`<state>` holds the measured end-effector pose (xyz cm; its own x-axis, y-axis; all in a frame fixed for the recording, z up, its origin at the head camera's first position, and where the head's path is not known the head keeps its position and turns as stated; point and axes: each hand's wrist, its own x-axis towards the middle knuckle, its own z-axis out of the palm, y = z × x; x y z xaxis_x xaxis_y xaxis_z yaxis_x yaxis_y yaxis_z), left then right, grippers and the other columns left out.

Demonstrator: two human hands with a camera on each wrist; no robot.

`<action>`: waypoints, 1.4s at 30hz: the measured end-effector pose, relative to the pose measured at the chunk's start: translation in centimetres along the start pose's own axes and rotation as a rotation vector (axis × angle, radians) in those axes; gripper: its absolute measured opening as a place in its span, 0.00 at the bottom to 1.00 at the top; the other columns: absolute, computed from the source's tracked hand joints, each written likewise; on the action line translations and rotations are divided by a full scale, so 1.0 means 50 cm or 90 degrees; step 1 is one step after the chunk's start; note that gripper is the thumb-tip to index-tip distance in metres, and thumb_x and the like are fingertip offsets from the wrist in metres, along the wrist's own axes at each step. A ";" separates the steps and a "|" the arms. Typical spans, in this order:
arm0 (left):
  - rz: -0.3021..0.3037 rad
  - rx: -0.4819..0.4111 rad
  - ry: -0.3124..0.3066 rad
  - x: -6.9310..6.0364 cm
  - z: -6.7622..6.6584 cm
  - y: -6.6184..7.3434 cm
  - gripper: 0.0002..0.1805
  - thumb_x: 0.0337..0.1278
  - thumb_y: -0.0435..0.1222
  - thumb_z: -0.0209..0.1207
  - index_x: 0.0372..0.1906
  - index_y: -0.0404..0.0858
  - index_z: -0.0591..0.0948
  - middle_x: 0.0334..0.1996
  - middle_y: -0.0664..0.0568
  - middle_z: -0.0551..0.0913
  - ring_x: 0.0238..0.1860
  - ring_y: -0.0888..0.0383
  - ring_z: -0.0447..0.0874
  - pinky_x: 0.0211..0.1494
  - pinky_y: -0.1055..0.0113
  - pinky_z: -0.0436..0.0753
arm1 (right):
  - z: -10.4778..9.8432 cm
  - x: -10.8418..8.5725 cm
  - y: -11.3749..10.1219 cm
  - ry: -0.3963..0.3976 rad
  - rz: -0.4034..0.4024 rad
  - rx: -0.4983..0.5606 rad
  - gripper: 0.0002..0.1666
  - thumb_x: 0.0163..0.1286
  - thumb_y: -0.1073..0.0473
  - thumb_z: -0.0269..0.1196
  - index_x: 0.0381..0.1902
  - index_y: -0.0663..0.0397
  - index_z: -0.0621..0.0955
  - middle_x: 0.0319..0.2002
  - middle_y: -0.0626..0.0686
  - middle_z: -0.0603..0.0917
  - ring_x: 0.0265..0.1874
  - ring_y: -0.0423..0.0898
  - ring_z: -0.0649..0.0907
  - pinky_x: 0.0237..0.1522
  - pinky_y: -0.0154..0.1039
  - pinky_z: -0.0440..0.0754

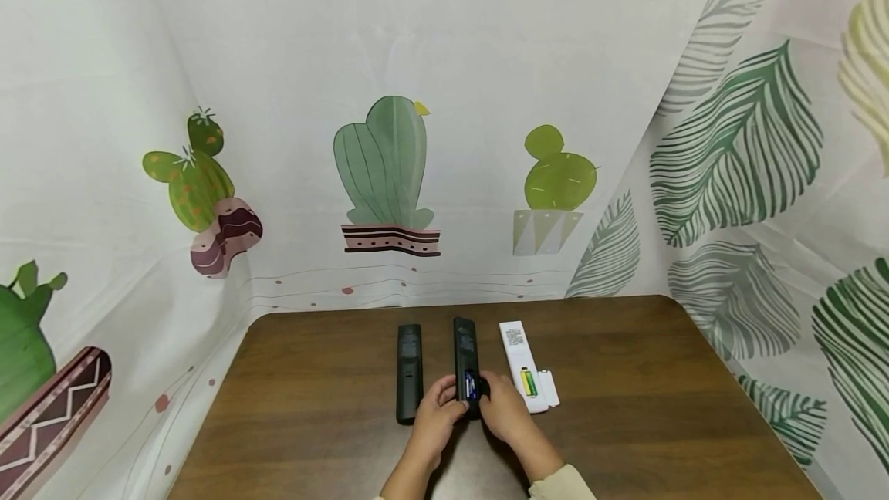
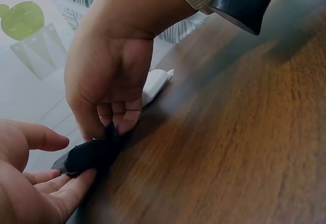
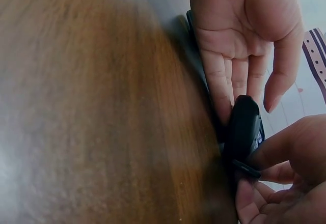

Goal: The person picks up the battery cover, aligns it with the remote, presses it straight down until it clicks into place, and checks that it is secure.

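Note:
A black remote control (image 1: 466,353) lies back up on the table, its battery compartment open with blue batteries (image 1: 471,385) inside. My left hand (image 1: 437,417) rests its fairly straight fingers against the remote's left side; its thumb stands apart from the remote in both wrist views. On the other side, my right hand (image 1: 505,410) pinches a small black battery cover (image 3: 247,169) between thumb and fingers, close beside the remote's edge. The cover also shows in the left wrist view as a thin dark piece (image 2: 110,131) under the right fingertips.
Left of the hands lies another black remote (image 1: 410,373), back up. To the right, a white remote (image 1: 516,346) shows green and yellow batteries (image 1: 529,383), with a white cover (image 1: 549,388) at its side. Behind the wooden table (image 1: 312,407) hangs a printed cloth (image 1: 479,60).

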<state>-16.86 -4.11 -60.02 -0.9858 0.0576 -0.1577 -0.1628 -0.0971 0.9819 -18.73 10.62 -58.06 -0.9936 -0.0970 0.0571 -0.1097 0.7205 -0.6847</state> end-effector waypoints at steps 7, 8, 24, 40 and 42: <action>-0.016 -0.002 0.002 0.004 0.003 -0.005 0.38 0.55 0.28 0.63 0.72 0.25 0.64 0.62 0.31 0.78 0.60 0.44 0.81 0.56 0.61 0.85 | -0.006 -0.001 -0.001 -0.009 -0.011 0.002 0.25 0.63 0.69 0.62 0.59 0.69 0.78 0.49 0.70 0.82 0.49 0.63 0.84 0.51 0.58 0.81; -0.016 0.000 0.004 0.004 0.003 -0.006 0.38 0.54 0.28 0.63 0.72 0.25 0.64 0.62 0.31 0.78 0.60 0.44 0.81 0.56 0.61 0.85 | -0.007 0.000 -0.001 -0.010 -0.013 0.002 0.25 0.63 0.69 0.62 0.59 0.69 0.78 0.49 0.69 0.82 0.48 0.63 0.84 0.51 0.58 0.81; -0.023 0.012 0.000 0.009 0.001 -0.015 0.41 0.56 0.28 0.65 0.73 0.22 0.62 0.65 0.29 0.75 0.62 0.42 0.80 0.58 0.60 0.84 | -0.006 0.000 0.009 -0.023 -0.013 0.030 0.25 0.63 0.69 0.62 0.59 0.68 0.78 0.51 0.68 0.82 0.51 0.62 0.84 0.55 0.58 0.80; -0.018 0.005 0.025 0.009 0.001 -0.020 0.39 0.54 0.27 0.65 0.72 0.27 0.65 0.64 0.32 0.76 0.60 0.45 0.80 0.56 0.62 0.84 | -0.002 0.002 0.016 -0.019 -0.024 0.058 0.25 0.64 0.69 0.62 0.60 0.67 0.78 0.48 0.63 0.84 0.47 0.54 0.83 0.50 0.52 0.81; -0.019 0.007 0.026 0.008 0.001 -0.021 0.39 0.54 0.27 0.65 0.72 0.27 0.65 0.64 0.32 0.75 0.60 0.45 0.80 0.56 0.61 0.84 | -0.001 0.002 0.017 -0.018 -0.025 0.061 0.25 0.64 0.69 0.62 0.60 0.67 0.78 0.47 0.62 0.84 0.46 0.52 0.83 0.50 0.51 0.81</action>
<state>-17.10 -3.95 -61.13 -0.9814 0.0205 -0.1908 -0.1919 -0.0857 0.9777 -18.92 11.25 -58.59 -0.9875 -0.1435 0.0658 -0.1440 0.6472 -0.7486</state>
